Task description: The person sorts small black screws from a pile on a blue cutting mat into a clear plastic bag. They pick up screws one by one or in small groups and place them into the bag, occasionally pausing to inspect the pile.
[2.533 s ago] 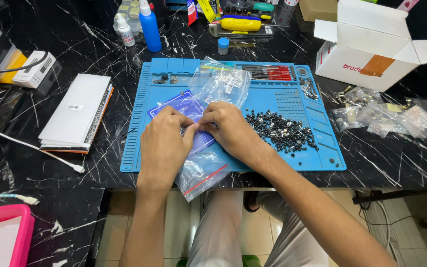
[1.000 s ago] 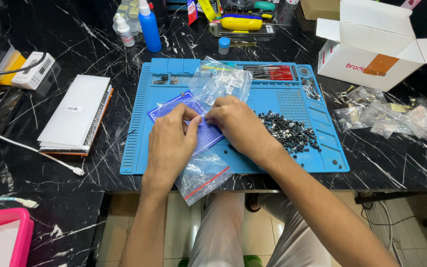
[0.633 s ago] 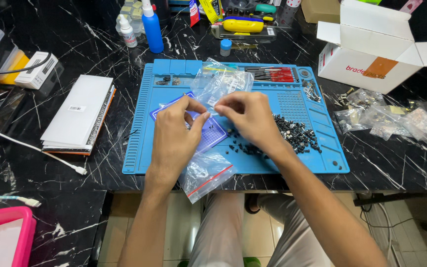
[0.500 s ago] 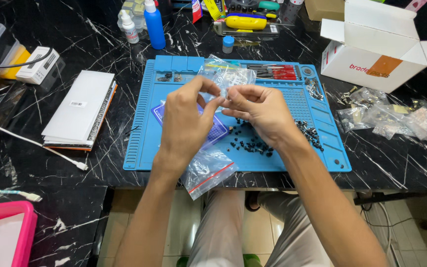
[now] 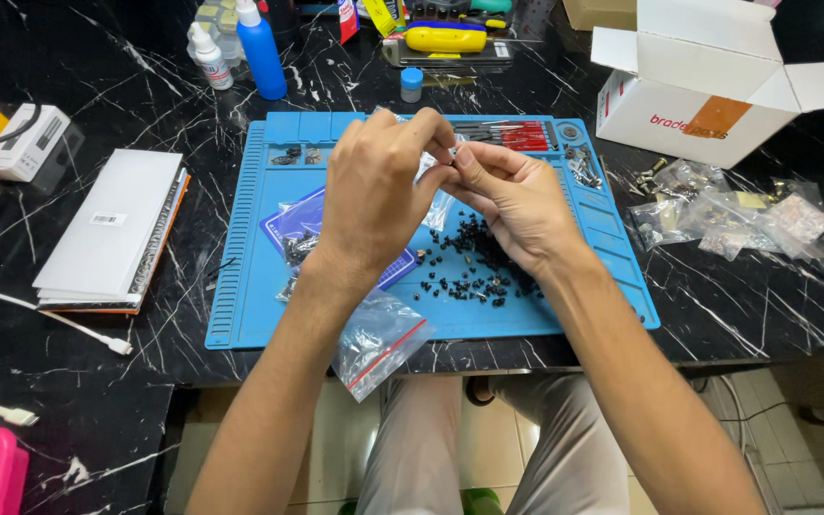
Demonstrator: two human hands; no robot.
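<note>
Head view: a small clear plastic zip bag (image 5: 438,186) was held raised above the blue silicone work mat (image 5: 250,238), pinched between the fingers of the left hand (image 5: 374,186) and right hand (image 5: 517,205). Small black screws (image 5: 474,267) lay scattered beneath. The bag's mouth was best kept upright, directly over the mat.

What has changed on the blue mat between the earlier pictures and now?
Both hands rose from the blue mat: the left hand and right hand now meet above it, fingertips pinched on a clear plastic bag. Earlier they pressed on the bags lying flat. The small black screws look more spread out. The bag with the red strip, the white box and the blue bottle stayed in place.
</note>
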